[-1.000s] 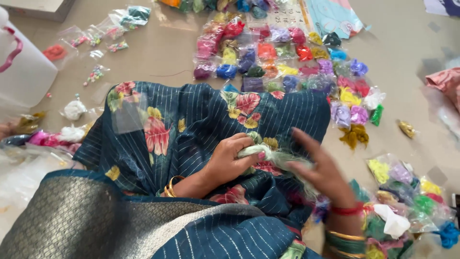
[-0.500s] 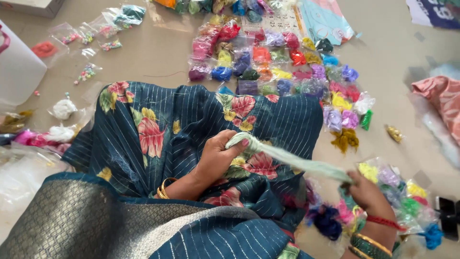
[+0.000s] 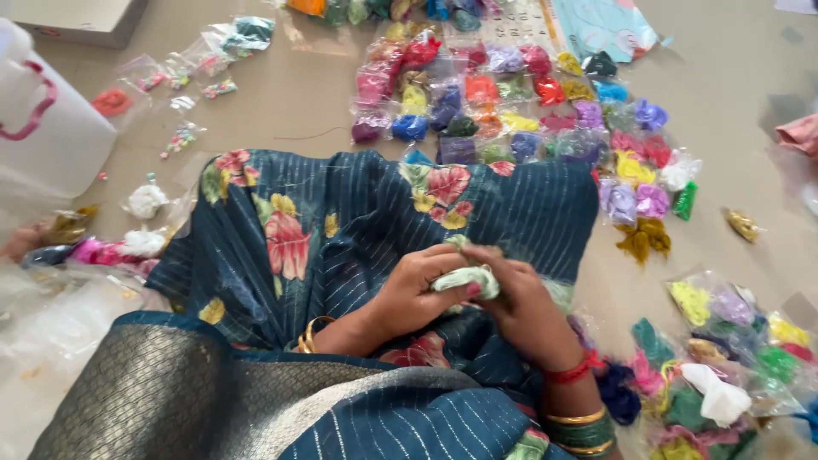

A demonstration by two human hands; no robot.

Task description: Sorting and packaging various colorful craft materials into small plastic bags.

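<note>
Left hand: your left hand (image 3: 416, 294) rests on the cloth over your lap, fingers curled shut around a small wad of pale green thread (image 3: 464, 278), thumb on top of it.
Right hand: your right hand (image 3: 521, 307) meets the left from the other side, fingers pinched narrow on the same wad, so both hands hold it together.
Pale green thread: it sits bunched between your two hands, just above the dark blue floral fabric (image 3: 358, 221), near the middle of your lap.
Fabric: the dark blue floral fabric is spread over your knees, striped with fine light lines and printed with pink and yellow flowers; a grey-gold woven border (image 3: 170, 392) lies nearest you.
Wrists: gold bangles (image 3: 308, 334) on your left wrist; a red thread band (image 3: 573, 371) and green and gold bangles (image 3: 584, 430) on your right.
Floor ahead: many small clear packets of coloured thread (image 3: 511, 94) lie in rows on the floor (image 3: 298, 102) beyond the fabric's far edge.
Floor right: a loose heap of more coloured packets (image 3: 724, 366) lies just beside your right forearm.
Floor left: a white plastic container with a pink handle (image 3: 43, 128) stands well apart from your hands, with small bead packets (image 3: 183, 136) near it.
</note>
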